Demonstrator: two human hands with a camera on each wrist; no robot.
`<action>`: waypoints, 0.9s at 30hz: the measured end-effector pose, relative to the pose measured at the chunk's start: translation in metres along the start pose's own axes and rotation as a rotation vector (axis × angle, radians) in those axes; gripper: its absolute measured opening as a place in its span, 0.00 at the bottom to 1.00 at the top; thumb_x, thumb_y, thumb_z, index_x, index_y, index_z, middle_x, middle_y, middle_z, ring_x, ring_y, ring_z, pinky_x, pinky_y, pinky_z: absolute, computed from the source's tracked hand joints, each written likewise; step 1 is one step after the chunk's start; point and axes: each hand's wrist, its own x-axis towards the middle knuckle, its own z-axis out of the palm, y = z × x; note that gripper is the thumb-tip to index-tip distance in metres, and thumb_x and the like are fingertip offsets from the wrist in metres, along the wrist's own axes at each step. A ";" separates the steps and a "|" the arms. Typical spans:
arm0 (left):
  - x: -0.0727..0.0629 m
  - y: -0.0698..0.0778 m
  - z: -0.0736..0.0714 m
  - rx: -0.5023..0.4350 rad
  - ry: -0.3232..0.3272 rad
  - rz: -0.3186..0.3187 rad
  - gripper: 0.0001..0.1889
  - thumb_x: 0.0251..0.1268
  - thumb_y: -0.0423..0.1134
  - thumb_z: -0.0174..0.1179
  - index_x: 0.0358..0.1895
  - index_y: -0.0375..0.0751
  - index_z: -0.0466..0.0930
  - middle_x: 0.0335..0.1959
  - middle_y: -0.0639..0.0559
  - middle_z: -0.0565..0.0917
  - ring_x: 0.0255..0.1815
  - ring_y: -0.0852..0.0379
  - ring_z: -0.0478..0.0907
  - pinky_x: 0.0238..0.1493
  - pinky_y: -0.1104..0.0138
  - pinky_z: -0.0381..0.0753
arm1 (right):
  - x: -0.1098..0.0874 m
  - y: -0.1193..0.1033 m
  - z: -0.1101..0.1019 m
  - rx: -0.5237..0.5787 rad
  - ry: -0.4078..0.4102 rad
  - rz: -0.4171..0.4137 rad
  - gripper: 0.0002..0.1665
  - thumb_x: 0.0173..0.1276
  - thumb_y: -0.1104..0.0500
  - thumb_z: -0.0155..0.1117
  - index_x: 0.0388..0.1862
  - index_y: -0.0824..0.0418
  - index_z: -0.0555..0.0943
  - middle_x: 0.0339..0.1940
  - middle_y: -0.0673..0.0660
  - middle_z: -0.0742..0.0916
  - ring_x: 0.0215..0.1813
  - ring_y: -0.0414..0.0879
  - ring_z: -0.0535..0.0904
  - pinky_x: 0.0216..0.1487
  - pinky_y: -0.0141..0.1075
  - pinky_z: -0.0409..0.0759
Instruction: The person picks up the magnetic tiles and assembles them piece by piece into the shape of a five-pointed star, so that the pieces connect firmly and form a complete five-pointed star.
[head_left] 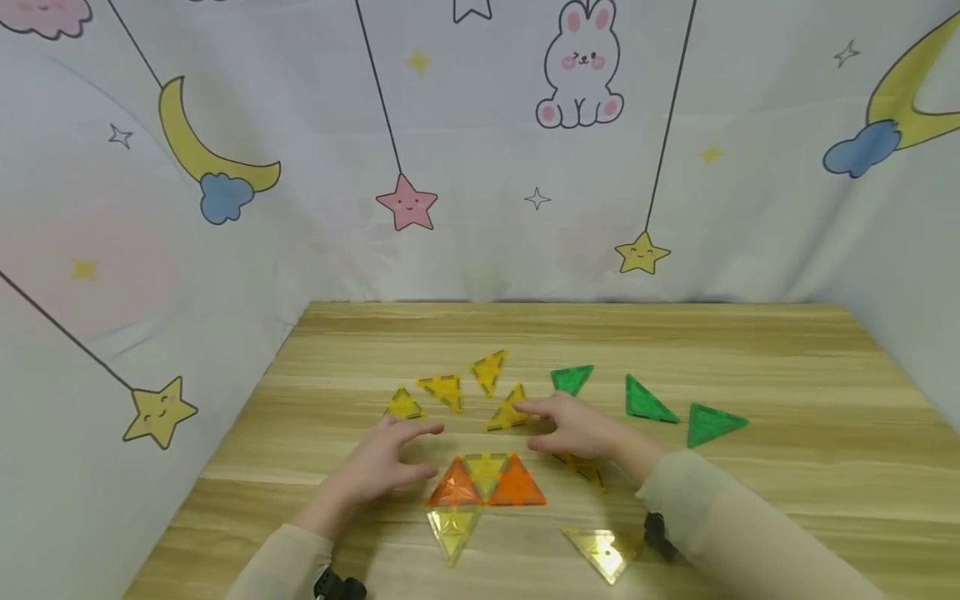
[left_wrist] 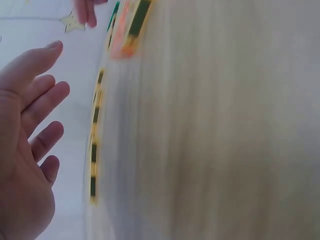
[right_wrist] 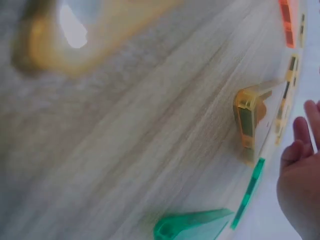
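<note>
My left hand hovers left of a joined group of triangular tiles, thumb and index finger apart with nothing between them. That group has an orange triangle, a yellow triangle, another orange triangle and, below them, a pale yellow triangle. My right hand reaches over the table, its index fingertip right at a yellow triangular tile. Under that hand lies another yellow triangle, partly hidden. In the left wrist view the left hand's fingers are loosely bent and hold nothing.
Yellow triangles lie toward the back left, a further one at the back. Several green triangles lie to the right. A clear yellow triangle is near the front, by the right wrist. A patterned cloth hangs behind the wooden table.
</note>
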 end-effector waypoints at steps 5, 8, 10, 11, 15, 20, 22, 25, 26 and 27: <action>0.004 -0.019 -0.013 -0.032 0.092 -0.078 0.29 0.54 0.43 0.68 0.61 0.43 0.73 0.59 0.49 0.75 0.59 0.43 0.64 0.55 0.44 0.65 | -0.004 0.001 -0.002 0.035 -0.002 -0.033 0.32 0.66 0.54 0.62 0.68 0.56 0.68 0.66 0.54 0.72 0.59 0.55 0.71 0.57 0.51 0.69; 0.005 -0.030 -0.018 -0.037 0.120 -0.131 0.30 0.54 0.43 0.68 0.62 0.44 0.72 0.60 0.48 0.74 0.61 0.41 0.62 0.56 0.41 0.62 | -0.006 0.005 -0.002 0.032 0.001 -0.049 0.32 0.66 0.54 0.62 0.67 0.58 0.68 0.65 0.54 0.73 0.59 0.55 0.72 0.58 0.50 0.69; 0.006 -0.037 -0.020 -0.026 0.133 -0.167 0.32 0.53 0.44 0.69 0.63 0.45 0.71 0.61 0.47 0.73 0.61 0.41 0.61 0.56 0.41 0.61 | -0.008 0.007 -0.001 0.033 0.001 -0.051 0.32 0.66 0.53 0.62 0.67 0.59 0.68 0.65 0.54 0.74 0.58 0.55 0.72 0.57 0.49 0.69; 0.007 -0.039 -0.021 -0.021 0.137 -0.182 0.33 0.53 0.45 0.69 0.64 0.45 0.70 0.62 0.47 0.72 0.61 0.40 0.61 0.56 0.41 0.60 | -0.009 0.008 -0.001 0.036 0.000 -0.053 0.32 0.66 0.53 0.62 0.68 0.59 0.68 0.64 0.54 0.74 0.58 0.55 0.72 0.57 0.48 0.70; 0.012 -0.048 -0.023 -0.013 0.149 -0.238 0.37 0.50 0.47 0.70 0.66 0.48 0.66 0.63 0.46 0.70 0.59 0.39 0.60 0.56 0.42 0.56 | -0.013 0.011 0.000 0.066 -0.008 -0.063 0.33 0.66 0.53 0.62 0.67 0.62 0.67 0.64 0.57 0.74 0.59 0.57 0.72 0.58 0.48 0.70; 0.021 -0.053 -0.025 -0.014 0.133 -0.276 0.41 0.49 0.49 0.71 0.68 0.50 0.63 0.66 0.44 0.66 0.61 0.37 0.56 0.56 0.41 0.53 | -0.017 0.013 0.000 0.055 -0.015 -0.061 0.33 0.66 0.52 0.62 0.67 0.62 0.67 0.64 0.57 0.74 0.60 0.59 0.71 0.58 0.49 0.69; 0.025 -0.054 -0.025 -0.014 0.117 -0.282 0.42 0.48 0.50 0.71 0.69 0.49 0.62 0.67 0.43 0.64 0.63 0.36 0.55 0.57 0.41 0.51 | -0.018 0.013 0.000 0.037 -0.013 -0.053 0.32 0.66 0.52 0.62 0.67 0.61 0.68 0.64 0.55 0.74 0.59 0.57 0.71 0.57 0.49 0.70; 0.029 -0.058 -0.025 -0.009 0.099 -0.290 0.43 0.48 0.52 0.71 0.69 0.49 0.61 0.68 0.44 0.63 0.64 0.36 0.54 0.58 0.42 0.49 | -0.020 0.012 0.000 0.004 -0.011 -0.046 0.32 0.66 0.52 0.62 0.67 0.60 0.69 0.64 0.53 0.74 0.57 0.53 0.71 0.55 0.49 0.70; 0.030 -0.059 -0.024 -0.005 0.095 -0.291 0.43 0.48 0.52 0.71 0.69 0.48 0.61 0.68 0.44 0.63 0.64 0.36 0.54 0.58 0.42 0.48 | -0.020 0.012 0.000 -0.009 -0.009 -0.044 0.32 0.66 0.51 0.63 0.66 0.59 0.70 0.63 0.53 0.74 0.55 0.52 0.71 0.54 0.48 0.71; 0.031 -0.060 -0.024 0.003 0.093 -0.283 0.42 0.49 0.52 0.70 0.69 0.48 0.62 0.68 0.44 0.64 0.63 0.36 0.55 0.58 0.42 0.48 | -0.021 0.011 0.000 -0.023 -0.008 -0.043 0.32 0.65 0.51 0.63 0.66 0.59 0.70 0.63 0.52 0.75 0.54 0.50 0.71 0.52 0.48 0.71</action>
